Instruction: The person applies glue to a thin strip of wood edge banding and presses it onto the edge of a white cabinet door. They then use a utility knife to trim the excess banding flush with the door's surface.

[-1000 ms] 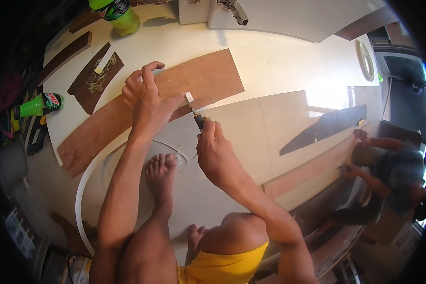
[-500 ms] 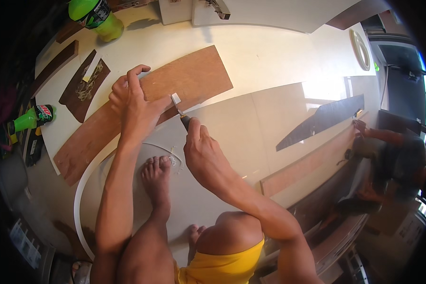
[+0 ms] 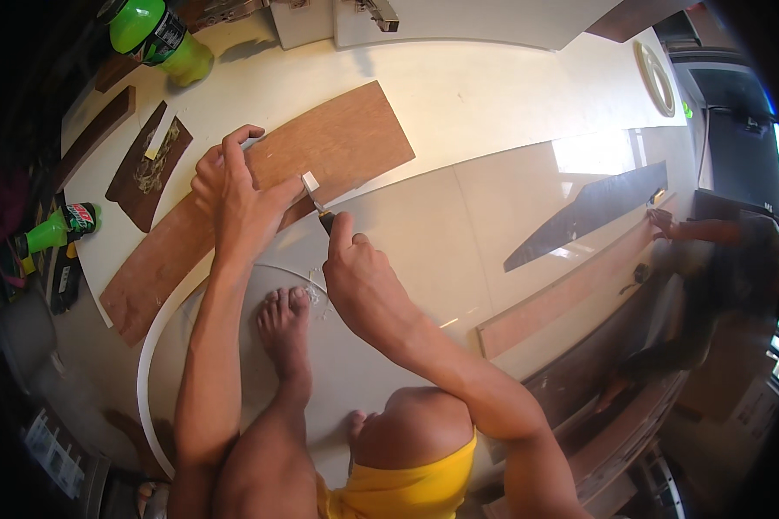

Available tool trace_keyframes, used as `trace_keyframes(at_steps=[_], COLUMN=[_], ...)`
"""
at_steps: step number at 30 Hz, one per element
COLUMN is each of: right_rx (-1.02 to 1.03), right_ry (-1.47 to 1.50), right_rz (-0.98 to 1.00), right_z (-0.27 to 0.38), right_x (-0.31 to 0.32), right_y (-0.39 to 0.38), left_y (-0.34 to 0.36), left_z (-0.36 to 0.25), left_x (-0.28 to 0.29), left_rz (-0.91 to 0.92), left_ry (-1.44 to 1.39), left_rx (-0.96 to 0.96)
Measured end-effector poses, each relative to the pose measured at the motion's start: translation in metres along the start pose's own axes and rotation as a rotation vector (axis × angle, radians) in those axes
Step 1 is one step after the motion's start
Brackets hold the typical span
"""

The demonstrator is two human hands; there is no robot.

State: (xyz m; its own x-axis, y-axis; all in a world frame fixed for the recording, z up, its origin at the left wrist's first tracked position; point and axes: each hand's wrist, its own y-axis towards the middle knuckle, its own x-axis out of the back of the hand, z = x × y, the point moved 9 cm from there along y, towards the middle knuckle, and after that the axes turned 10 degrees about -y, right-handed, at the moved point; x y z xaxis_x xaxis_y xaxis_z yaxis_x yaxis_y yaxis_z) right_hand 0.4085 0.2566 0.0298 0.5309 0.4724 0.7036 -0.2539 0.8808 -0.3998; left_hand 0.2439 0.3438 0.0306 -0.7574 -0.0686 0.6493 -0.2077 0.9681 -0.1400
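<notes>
A long brown wooden board lies at an angle in front of me on the white sheet. My left hand grips it across its middle, index finger raised and thumb stretched toward its near edge. My right hand is closed round the dark handle of a chisel. Its short, bright blade sits against the board's near edge, right by my left thumb. A thin white edging strip curves from beneath the board down past my left forearm. Pale shavings lie beside my foot.
Green bottles stand at the upper left and left. A dark wood piece carries shavings and a white strip. A roll of edging lies far right. Another person's hand touches a long board; a dark angular panel lies nearby.
The view has shifted slightly, so the board and both hands appear a little further left. The chisel stays at the board's edge. At the right, the other person's body has moved.
</notes>
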Motion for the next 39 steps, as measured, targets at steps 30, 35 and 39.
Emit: trace_keyframes(at_steps=[30, 35, 39], right_rx=[-0.039, -0.019, 0.006], right_ry=[0.007, -0.024, -0.046], right_rz=[0.023, -0.002, -0.023], right_z=[-0.006, -0.002, -0.004], right_x=[0.007, 0.011, 0.007], right_y=[0.003, -0.001, -0.003], left_y=[-0.04, -0.039, -0.035], left_z=[-0.036, -0.034, -0.037], left_x=[0.008, 0.005, 0.0], left_rz=[0.0, -0.042, -0.045], left_ry=[-0.047, -0.043, -0.029], left_rx=[-0.655, -0.647, -0.595])
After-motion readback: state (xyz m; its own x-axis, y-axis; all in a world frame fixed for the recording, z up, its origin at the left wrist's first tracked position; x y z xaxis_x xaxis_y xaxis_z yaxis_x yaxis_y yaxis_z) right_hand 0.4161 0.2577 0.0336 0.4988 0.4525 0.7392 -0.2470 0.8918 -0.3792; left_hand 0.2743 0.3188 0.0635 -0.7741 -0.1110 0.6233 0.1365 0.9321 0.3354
